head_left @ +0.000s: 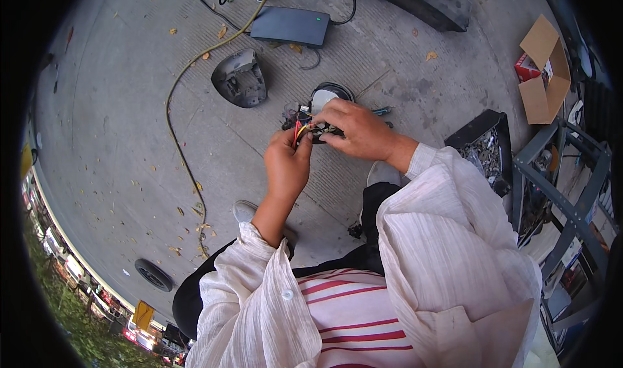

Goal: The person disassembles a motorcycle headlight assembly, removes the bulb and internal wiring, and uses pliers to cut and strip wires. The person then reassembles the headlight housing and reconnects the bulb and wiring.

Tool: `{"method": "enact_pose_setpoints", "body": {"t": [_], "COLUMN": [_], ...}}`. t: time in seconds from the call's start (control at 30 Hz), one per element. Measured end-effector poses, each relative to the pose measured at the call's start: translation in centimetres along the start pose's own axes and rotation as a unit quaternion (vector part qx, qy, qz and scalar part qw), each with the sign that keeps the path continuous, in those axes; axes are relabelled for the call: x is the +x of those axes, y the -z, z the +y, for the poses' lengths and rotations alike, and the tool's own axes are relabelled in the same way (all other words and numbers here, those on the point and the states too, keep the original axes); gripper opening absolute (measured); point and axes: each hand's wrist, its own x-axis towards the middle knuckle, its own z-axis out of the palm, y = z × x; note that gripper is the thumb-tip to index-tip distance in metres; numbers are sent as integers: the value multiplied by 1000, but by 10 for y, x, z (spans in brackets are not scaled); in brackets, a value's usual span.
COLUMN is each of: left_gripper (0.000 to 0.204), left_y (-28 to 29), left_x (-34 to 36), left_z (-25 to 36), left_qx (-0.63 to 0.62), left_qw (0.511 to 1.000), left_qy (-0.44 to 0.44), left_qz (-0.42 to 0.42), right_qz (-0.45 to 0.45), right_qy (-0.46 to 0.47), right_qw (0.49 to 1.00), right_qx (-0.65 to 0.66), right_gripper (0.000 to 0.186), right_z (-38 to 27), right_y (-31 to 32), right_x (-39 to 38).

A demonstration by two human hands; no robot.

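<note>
Shirt: a loose cream overshirt lies nearest, hanging open over a white top with red stripes.
Left hand: thumb and forefinger closed together on coloured wires, red and yellow among them; its fingers are clamped on these.
Right hand: reaches in from the right, fingers bent over the dark unit; whether they grip anything is hidden, so I cannot tell.
Dark unit: down between and just beyond the hands, ahead of the shoes, with a pale rounded panel at its far side; its near part is partly covered by the right hand.
Shell: a hollow dark piece on the concrete ground, left of the unit.
Adapter: a black box with a small green light, beyond the shell.
Cable: yellowish, curving down the ground left of the shell.
Right side: a black tray of small parts, an open cardboard box and a blue-grey metal frame.
Far left: a black wheel.
</note>
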Motion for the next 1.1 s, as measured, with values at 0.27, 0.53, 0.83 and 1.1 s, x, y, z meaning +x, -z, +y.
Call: {"method": "enact_pose_setpoints", "body": {"t": [0.27,0.53,0.83,1.1], "left_gripper": [18,16,15,15], "left_y": [2,3,-1,-4], "left_x": [1,-1,-6,-24], "left_z": [5,10,6,-7], "left_qx": [-2,44,77,29], "left_qw": [1000,999,995,997], "left_qy": [22,-3,-47,4], "left_qz": [-7,-22,-41,-78], "right_qz": [12,38,122,293], "right_qy": [27,0,-92,-153], "right_qw": [999,999,988,924], "right_qx": [-41,-32,-25,-193], "right_gripper": [15,9,10,9], "right_z": [4,6,9,64], "right_y": [-6,-8,-20,35], "right_x": [7,10,10,14]}}
